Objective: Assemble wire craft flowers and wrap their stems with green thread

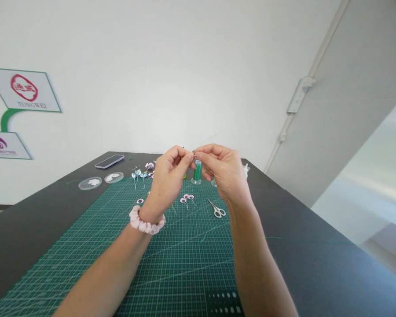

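My left hand, with a pale scrunchie on the wrist, is closed in a pinch above the far part of the cutting mat. Close against it, my right hand pinches at the same spot, thumb and forefinger together. A thin wire runs up and right from the fingertips; what else sits between them is too small to make out. Behind the hands stands a spool of green thread. Below them lie several pink loops on wire stems and small white-handled scissors.
The green cutting mat covers much of the dark table. To the left are blue wired leaves, two shallow dishes with white pieces, and a phone. A dark stencil plate lies at the near edge.
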### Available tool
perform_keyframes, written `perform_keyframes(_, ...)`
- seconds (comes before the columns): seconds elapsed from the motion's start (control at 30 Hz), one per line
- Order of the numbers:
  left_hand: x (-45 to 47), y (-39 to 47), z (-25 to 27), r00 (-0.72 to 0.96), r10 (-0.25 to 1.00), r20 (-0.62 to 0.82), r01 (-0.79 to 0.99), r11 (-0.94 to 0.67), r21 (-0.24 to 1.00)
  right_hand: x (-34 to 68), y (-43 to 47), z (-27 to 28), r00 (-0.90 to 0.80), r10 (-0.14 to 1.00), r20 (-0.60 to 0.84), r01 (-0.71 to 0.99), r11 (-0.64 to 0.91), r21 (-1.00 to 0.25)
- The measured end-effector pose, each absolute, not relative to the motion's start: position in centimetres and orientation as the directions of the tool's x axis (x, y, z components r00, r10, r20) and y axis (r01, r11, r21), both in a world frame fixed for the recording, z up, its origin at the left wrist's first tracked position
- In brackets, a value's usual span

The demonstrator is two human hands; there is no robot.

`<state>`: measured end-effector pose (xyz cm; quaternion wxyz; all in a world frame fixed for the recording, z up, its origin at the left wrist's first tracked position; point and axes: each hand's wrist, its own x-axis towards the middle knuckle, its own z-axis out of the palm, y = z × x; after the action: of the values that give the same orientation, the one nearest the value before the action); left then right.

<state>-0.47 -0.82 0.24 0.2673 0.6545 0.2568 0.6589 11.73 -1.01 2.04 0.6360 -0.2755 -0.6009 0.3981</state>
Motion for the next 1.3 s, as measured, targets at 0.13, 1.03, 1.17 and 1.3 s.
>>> perform_keyframes(0.13,-0.4,-1.0,0.0,-0.058,0.527,0.848,0.314,-0.796,0.517,11.8,-0.9,2.0,-0.056,0.835,0.548,-0.186,0.530,-0.827)
perform_keyframes(1.03,-1.1,-0.5,0.8,0.394,0.808,0.438,-0.506,-0.207,0.837,11.6,-1.3,2.1,-0.105,0.804,0.585,-0.270,0.543,-0.795)
perform_keyframes(1.17,-1.1,-0.7,0.9,0.430,0.814,0.390,-0.554,-0.103,0.826,11.6,-1.3,2.1,-0.101,0.803,0.587,-0.288,0.542,-0.790)
perform_keyframes(1.3,-1.1,-0.8,1.0,0.369,0.821,0.435,-0.482,-0.230,0.845,11.7,-1.2,2.0,-0.091,0.800,0.593,-0.261,0.556,-0.789)
